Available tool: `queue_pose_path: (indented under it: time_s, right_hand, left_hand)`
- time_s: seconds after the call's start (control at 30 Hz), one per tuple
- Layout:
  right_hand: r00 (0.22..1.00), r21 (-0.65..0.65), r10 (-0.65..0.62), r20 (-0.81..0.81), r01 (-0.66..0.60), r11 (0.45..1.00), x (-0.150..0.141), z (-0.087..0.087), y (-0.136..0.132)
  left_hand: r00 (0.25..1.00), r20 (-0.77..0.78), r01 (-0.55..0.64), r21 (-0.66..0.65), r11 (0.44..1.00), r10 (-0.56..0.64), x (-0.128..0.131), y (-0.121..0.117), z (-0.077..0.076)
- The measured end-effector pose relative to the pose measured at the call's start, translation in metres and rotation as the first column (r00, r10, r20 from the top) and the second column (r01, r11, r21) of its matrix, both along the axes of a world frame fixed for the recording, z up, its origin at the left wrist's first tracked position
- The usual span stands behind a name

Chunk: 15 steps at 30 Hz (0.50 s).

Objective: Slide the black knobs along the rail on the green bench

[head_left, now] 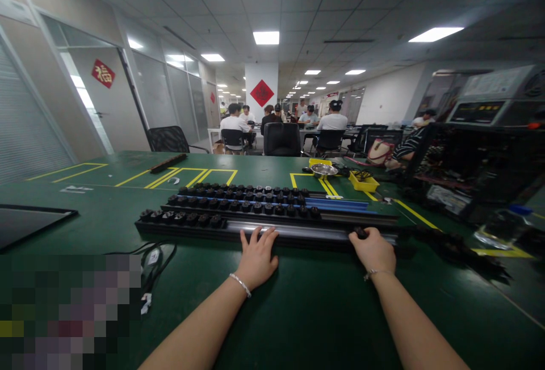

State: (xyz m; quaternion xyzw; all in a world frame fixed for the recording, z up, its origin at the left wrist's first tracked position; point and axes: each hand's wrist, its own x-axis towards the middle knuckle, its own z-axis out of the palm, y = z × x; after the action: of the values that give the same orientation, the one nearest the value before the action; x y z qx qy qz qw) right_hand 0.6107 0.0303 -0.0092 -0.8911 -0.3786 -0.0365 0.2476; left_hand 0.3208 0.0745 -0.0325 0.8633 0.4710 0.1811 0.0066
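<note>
Running crosswise over the table (315,313), the front rail (309,232) is topped at its left end by a row of knobs (191,219). At its middle, the left hand (258,259) is laid spread, nothing being gripped. Toward the right end, a black piece (361,234), its axis too small to tell, is pinched by the nearer right hand (375,252); the row lies leftward of this grip, along the rail's long axis.

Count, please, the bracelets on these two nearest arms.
2: one bracelet just below the left hand, another bracelet just below the right hand; no others show there.
</note>
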Motion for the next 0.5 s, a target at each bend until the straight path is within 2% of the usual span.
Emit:
queue_pose_path:
  time_s: [0.17,0.37,0.5]
  right_hand:
    - [0.999,-0.008,0.037,-0.035,-0.037,0.999,0.0081,-0.003,-0.0019]
    - [0.997,-0.01,0.017,0.081,-0.016,1.0,0.0065,-0.0058,-0.0032]
    - [0.995,-0.012,0.019,0.094,-0.018,1.0,0.0062,-0.0047,-0.0031]
  left_hand:
    - [1.0,-0.015,-0.019,-0.002,1.0,0.019,0.0005,-0.0008,0.0004]
    - [1.0,-0.016,-0.019,-0.004,1.0,0.018,0.0006,-0.0009,0.0011]
    - [1.0,-0.016,-0.013,-0.011,1.0,0.013,0.0008,-0.0007,0.0012]
